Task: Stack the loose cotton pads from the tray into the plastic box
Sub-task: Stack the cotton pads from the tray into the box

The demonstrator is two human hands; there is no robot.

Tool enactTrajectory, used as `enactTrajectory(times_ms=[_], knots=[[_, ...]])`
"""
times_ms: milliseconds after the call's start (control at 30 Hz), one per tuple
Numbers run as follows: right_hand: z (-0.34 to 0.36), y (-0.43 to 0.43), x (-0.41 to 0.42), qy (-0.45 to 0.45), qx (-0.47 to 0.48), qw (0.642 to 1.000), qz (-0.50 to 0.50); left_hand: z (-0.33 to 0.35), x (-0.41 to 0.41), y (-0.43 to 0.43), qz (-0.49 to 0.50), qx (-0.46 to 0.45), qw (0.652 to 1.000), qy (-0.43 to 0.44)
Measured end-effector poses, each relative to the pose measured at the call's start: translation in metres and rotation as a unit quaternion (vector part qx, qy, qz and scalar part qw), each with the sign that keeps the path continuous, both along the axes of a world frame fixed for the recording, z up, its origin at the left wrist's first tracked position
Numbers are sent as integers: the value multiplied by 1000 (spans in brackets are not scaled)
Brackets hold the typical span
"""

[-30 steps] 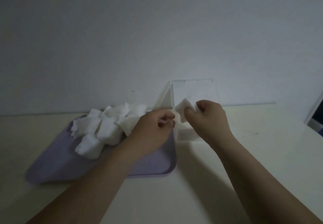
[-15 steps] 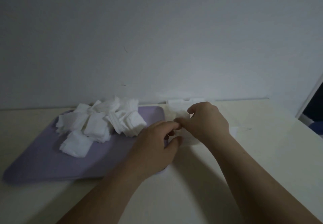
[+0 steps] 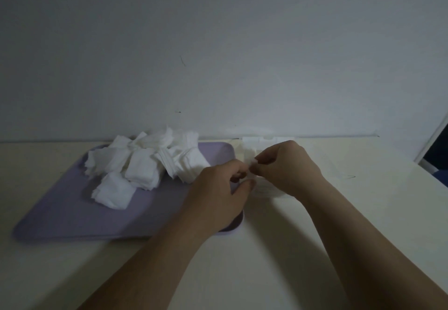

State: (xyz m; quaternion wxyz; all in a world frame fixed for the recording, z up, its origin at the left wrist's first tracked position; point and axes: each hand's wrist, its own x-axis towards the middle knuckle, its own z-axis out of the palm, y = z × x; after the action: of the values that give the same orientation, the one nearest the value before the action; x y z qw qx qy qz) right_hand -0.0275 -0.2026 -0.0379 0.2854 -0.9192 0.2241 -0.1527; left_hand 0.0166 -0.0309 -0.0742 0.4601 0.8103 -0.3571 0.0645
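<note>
A heap of white square cotton pads lies on the far half of a lilac tray. Right of the tray stands a clear plastic box, mostly hidden behind my hands. My right hand pinches a small white cotton pad over the box. My left hand is at the tray's right edge, fingers curled, its fingertips meeting the same pad from the left.
The tray and box sit on a cream table against a plain white wall. A white frame edge with a dark gap shows at the far right.
Both hands dropped with the pad from in front of the box's raised lid to low over the box. The view shifted right and down, and the lid no longer shows upright.
</note>
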Motion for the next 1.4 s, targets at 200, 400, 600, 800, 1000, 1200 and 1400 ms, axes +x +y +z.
enactTrajectory(times_ms=[200, 400, 600, 800, 1000, 1200, 1400], knots=[[1, 7, -3, -29, -36, 998, -49, -1, -1, -1, -1, 6, 1000, 23], [5, 10, -5, -13, -36, 999, -24, 3, -2, 2, 7, 19, 1000, 24], [13, 16, -12, -9, -30, 999, -31, 8, 11, 8, 30, 57, 996, -54], [7, 33, -11, -140, -151, 977, -50, 16, 48, 38, 222, 154, 955, -120], [-8, 84, -13, -255, -29, 953, 159, 15, 54, 48, 221, 239, 942, -77], [-27, 92, -7, -114, 108, 976, 149, 25, 50, 54, 124, 168, 976, 58], [-30, 91, -5, -87, 122, 973, 177, 18, 38, 79, 21, 113, 988, 102]])
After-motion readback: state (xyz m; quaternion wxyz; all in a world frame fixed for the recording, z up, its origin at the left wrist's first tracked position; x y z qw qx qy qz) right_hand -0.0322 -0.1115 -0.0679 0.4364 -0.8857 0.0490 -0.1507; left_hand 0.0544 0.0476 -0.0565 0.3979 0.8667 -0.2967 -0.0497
